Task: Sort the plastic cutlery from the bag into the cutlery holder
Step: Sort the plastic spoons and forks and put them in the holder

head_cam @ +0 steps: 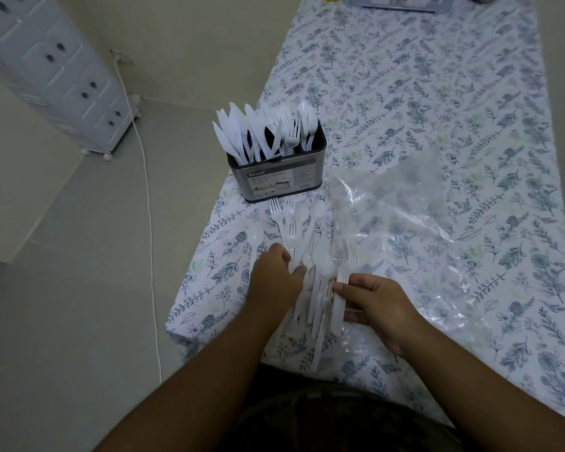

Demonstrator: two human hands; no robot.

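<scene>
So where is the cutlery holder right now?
In the head view, the cutlery holder stands near the table's left edge, beyond the loose cutlery, left of the clear plastic bag.

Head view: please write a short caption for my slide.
Right hand holds gathered forks; left hand sorts loose cutlery before the holder.

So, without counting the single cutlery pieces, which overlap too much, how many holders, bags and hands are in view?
Cutlery holder: 1
Clear plastic bag: 1
Hands: 2, the left hand at the loose pile, the right hand holding forks
Total: 4
</scene>
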